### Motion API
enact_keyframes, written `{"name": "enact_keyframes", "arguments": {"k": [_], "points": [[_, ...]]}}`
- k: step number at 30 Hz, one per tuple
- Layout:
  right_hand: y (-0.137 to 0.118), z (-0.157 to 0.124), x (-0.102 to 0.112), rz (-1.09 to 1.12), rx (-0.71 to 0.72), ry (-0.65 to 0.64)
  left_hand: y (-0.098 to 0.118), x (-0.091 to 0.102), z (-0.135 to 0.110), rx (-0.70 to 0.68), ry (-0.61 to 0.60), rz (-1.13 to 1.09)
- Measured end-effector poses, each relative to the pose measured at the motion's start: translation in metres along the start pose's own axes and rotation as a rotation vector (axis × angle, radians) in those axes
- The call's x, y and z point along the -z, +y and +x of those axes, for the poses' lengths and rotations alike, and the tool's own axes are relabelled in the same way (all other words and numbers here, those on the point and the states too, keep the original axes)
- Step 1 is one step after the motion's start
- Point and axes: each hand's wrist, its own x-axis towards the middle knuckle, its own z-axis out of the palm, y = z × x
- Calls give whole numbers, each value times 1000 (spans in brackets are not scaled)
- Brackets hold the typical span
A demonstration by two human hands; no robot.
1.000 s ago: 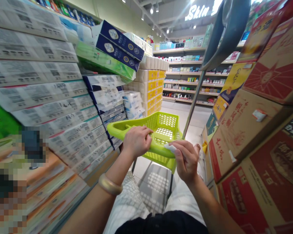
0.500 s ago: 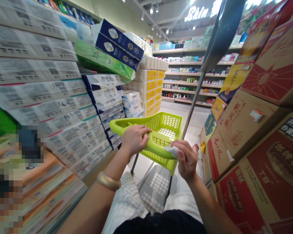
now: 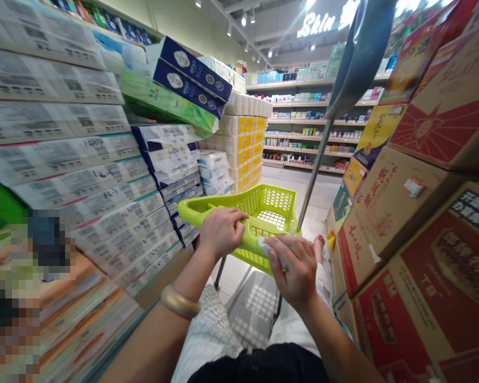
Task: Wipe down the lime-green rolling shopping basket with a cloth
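A lime green shopping basket on a wheeled frame stands in the aisle in front of me. My left hand is wrapped around the basket's near rim. My right hand presses a small white wipe against the same rim, fingers closed on it. A gold bangle sits on my left wrist.
Stacked tissue and paper packs wall the left side. Cardboard boxes with red print tower on the right. A grey pole rises beside the basket. Shelves of goods stand at the aisle's far end.
My right hand has slid the wipe leftward along the basket rim, toward my left hand. The left hand keeps its hold.
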Motion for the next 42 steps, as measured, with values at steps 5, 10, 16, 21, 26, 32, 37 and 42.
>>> {"name": "enact_keyframes", "arguments": {"k": [5, 10, 16, 21, 26, 32, 37, 42], "points": [[15, 8, 7, -51, -182, 1, 25, -8, 3, 44, 13, 47], [10, 16, 1, -201, -131, -61, 43, -17, 10, 87, -2, 96], [34, 15, -2, -165, -114, -36, 44, -24, 16, 98, 6, 130], [59, 22, -1, 3, -331, 52, 48, -27, 18, 129, 23, 144], [23, 25, -22, -173, -217, 24, 50, -27, 17, 131, 30, 182], [31, 21, -21, -149, -117, -46, 45, -21, 13, 119, 6, 210], [61, 26, -16, -21, -291, 72, 47, -23, 15, 128, 14, 237], [25, 23, -30, -148, -179, 52, 47, -25, 15, 136, 25, 230]]}}
